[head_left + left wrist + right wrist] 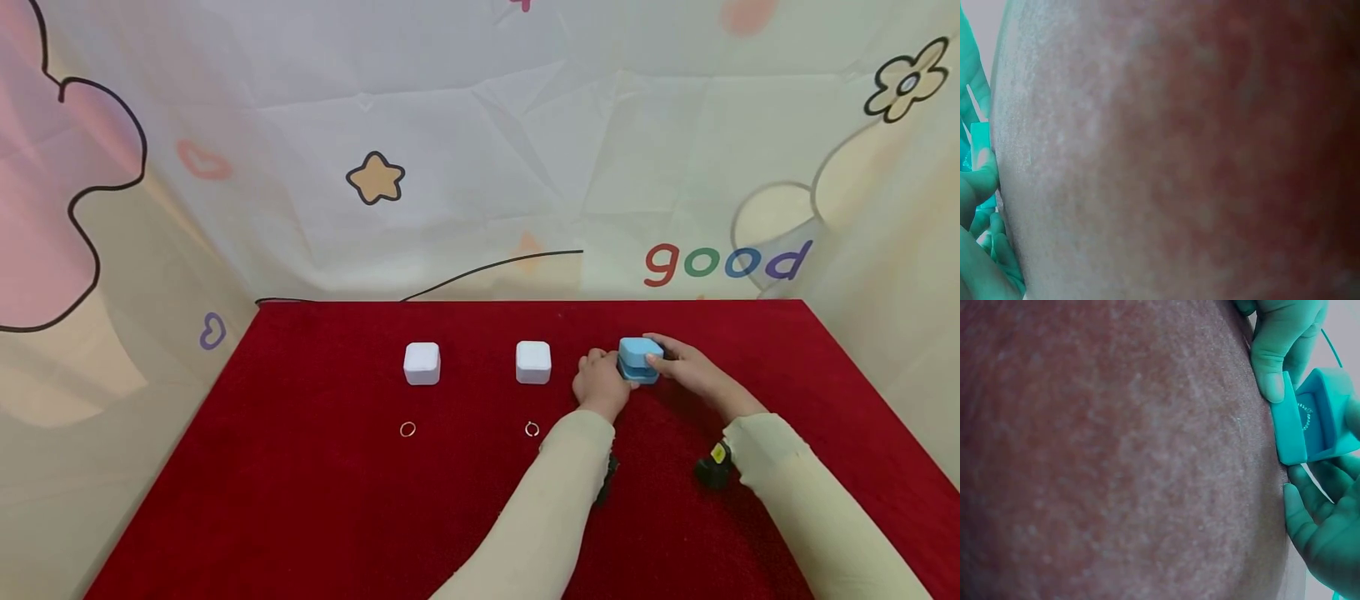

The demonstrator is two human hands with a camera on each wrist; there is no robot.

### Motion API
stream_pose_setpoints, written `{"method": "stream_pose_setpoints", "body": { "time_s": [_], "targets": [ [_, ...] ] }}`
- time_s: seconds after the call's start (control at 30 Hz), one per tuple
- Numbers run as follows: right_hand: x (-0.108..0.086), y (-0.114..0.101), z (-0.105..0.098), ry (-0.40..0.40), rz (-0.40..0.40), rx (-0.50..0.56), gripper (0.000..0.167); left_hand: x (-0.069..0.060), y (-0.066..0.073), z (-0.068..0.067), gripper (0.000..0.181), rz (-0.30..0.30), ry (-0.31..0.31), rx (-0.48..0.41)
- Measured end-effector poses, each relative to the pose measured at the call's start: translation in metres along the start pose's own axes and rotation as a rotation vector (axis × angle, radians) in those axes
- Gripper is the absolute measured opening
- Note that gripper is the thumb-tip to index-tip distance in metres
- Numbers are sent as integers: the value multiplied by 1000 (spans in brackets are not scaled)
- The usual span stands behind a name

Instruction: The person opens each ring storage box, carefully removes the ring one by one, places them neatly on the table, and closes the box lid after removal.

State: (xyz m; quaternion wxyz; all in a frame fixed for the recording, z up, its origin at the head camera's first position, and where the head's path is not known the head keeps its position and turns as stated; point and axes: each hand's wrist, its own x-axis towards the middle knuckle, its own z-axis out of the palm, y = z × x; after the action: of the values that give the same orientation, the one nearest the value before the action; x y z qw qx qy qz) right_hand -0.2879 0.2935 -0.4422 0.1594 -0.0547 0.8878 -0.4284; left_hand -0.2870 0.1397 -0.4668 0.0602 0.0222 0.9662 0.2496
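At the right of the table, a light-blue ring box [637,364] stands with its lid partly raised. My left hand [602,382] grips the lower part from the left, its thumb pressed along the front. From the right, my right hand [686,367] pinches the lid between thumb and fingers. A small sparkling ring [1305,417] shows inside the parted box in the right wrist view. The left wrist view catches just the edge of the box [980,134], with my left thumb lying over it.
Two white ring boxes, one at the left [422,364] and one nearer the middle [533,363], stand closed on the red cloth [315,492]. In front of them lie a plain ring [407,429] and another ring [532,428], the latter beside my left sleeve. A printed curtain [480,158] hangs behind.
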Motion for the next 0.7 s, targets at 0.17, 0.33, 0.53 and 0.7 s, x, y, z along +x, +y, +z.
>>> {"method": "stream_pose_setpoints", "body": {
  "time_s": [0.17, 0.33, 0.53, 0.7],
  "targets": [
    [1, 0, -1, -2, -25, 3, 67, 0, 1, -1, 51, -10, 1, -5],
    [3, 1, 0, 0, -24, 9, 66, 1, 1, 0, 52, -11, -3, -4],
    [5, -1, -1, -2, -9, 20, 66, 1, 1, 0, 52, -5, -5, -1],
    [5, -3, -3, -10, 10, 22, 67, 1, 0, 0, 51, -8, -4, 1]
  ]
}}
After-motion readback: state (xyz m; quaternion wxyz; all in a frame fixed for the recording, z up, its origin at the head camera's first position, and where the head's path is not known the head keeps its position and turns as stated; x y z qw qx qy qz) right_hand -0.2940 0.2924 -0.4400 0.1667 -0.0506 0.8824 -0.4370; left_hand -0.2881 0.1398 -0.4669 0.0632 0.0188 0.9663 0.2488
